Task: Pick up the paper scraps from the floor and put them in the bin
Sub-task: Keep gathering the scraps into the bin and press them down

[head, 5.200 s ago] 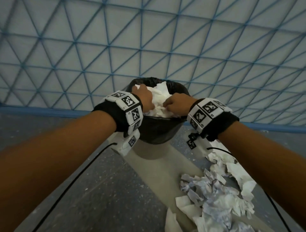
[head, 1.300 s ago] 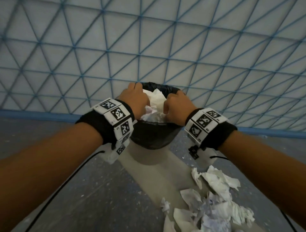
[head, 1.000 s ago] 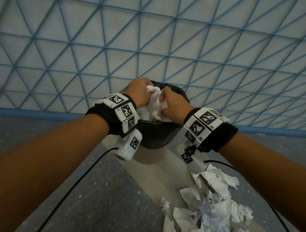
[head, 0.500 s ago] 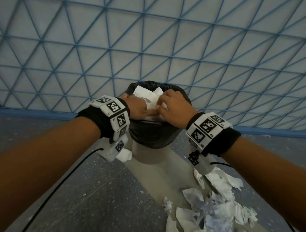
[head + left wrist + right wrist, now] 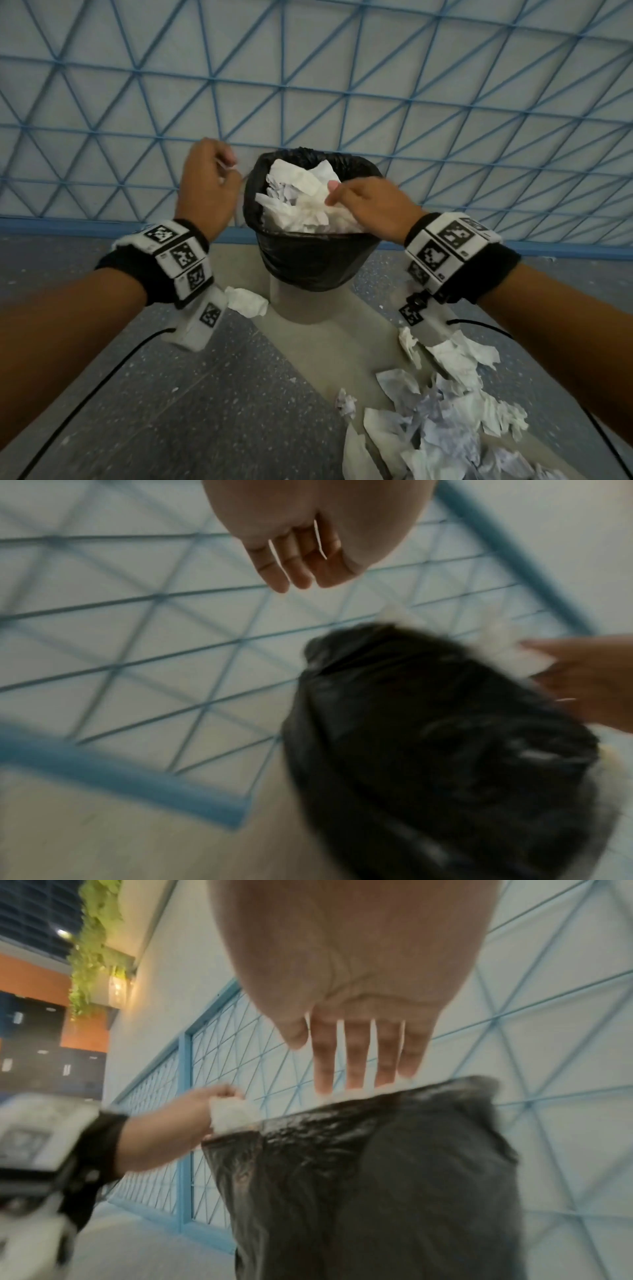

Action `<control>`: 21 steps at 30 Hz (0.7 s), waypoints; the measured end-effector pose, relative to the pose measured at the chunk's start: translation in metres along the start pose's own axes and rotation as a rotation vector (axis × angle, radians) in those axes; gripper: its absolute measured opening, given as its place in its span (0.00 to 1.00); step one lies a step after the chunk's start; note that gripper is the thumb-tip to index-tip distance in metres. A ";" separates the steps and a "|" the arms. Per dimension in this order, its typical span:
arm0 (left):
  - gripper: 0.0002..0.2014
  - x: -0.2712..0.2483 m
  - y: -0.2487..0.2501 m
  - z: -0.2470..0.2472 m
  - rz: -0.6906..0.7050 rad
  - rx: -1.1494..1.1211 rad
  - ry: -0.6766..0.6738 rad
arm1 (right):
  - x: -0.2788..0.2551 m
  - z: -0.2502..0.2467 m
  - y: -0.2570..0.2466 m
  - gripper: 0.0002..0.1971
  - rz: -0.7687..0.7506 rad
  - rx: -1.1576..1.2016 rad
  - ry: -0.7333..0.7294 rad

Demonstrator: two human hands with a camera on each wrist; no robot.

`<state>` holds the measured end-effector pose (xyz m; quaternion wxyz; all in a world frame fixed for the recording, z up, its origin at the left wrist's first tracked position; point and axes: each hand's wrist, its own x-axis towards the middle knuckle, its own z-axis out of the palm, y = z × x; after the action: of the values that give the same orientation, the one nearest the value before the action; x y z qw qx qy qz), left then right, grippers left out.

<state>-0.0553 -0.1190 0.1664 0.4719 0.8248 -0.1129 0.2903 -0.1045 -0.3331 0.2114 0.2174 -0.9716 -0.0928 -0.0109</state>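
The right hand [image 5: 370, 209] lay over the near right part of the bin [image 5: 310, 263], palm down. Its fingers [image 5: 356, 1058] were straight and slightly spread, and their tips pressed on the white paper [image 5: 301, 202] heaped in the bin; the grip held nothing. The left hand [image 5: 205, 188] was raised left of the bin, apart from it, with fingers [image 5: 287, 564] loosely curled. Whether it held a small bit of paper I cannot tell.

The bin stood upright against the wall [image 5: 342, 85], its mouth facing up, lined with a black bag [image 5: 318, 274]. The paper inside rose above the rim.

One crumpled scrap [image 5: 248, 301] lay on the floor [image 5: 212, 411] just left of the bin's foot. A bigger pile of scraps [image 5: 442, 411] lay on the floor to the near right, stretching from near the bin toward the person.
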 end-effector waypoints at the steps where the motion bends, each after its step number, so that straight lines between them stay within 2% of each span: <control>1: 0.19 -0.008 -0.019 -0.003 -0.083 0.029 0.026 | -0.004 -0.004 0.008 0.19 -0.009 0.109 0.162; 2: 0.16 -0.017 -0.037 -0.003 -0.191 0.109 0.008 | -0.008 -0.005 0.019 0.16 -0.004 0.207 0.310; 3: 0.11 -0.027 -0.055 -0.001 -0.308 0.218 -0.076 | -0.012 -0.005 0.031 0.13 0.018 0.279 0.428; 4: 0.07 -0.038 -0.073 0.003 -0.423 0.323 -0.238 | -0.014 -0.002 0.045 0.11 0.069 0.330 0.512; 5: 0.09 -0.050 -0.087 0.009 -0.511 0.412 -0.442 | -0.017 0.004 0.061 0.10 0.140 0.363 0.559; 7: 0.14 -0.076 -0.107 0.023 -0.547 0.517 -0.842 | -0.024 0.025 0.099 0.10 0.332 0.367 0.536; 9: 0.20 -0.095 -0.114 0.037 -0.483 0.575 -1.040 | -0.035 0.050 0.139 0.11 0.508 0.319 0.337; 11: 0.26 -0.108 -0.120 0.051 -0.432 0.629 -1.092 | -0.052 0.076 0.171 0.12 0.600 0.237 0.109; 13: 0.30 -0.117 -0.126 0.063 -0.423 0.686 -1.110 | -0.072 0.099 0.196 0.14 0.664 0.084 -0.031; 15: 0.32 -0.127 -0.134 0.072 -0.381 0.765 -1.151 | -0.094 0.118 0.214 0.22 0.762 -0.093 -0.155; 18: 0.25 -0.137 -0.138 0.081 -0.326 0.802 -1.097 | -0.119 0.139 0.233 0.35 0.915 -0.150 -0.388; 20: 0.19 -0.138 -0.133 0.085 -0.353 0.750 -1.059 | -0.127 0.150 0.234 0.34 0.897 -0.171 -0.462; 21: 0.17 -0.138 -0.127 0.085 -0.384 0.699 -1.059 | -0.128 0.154 0.230 0.31 0.861 -0.180 -0.441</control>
<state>-0.0766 -0.1356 -0.0374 0.1005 0.9661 -0.0800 -0.2241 -0.1911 -0.4947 -0.0325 0.0924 -0.9158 0.2747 0.2781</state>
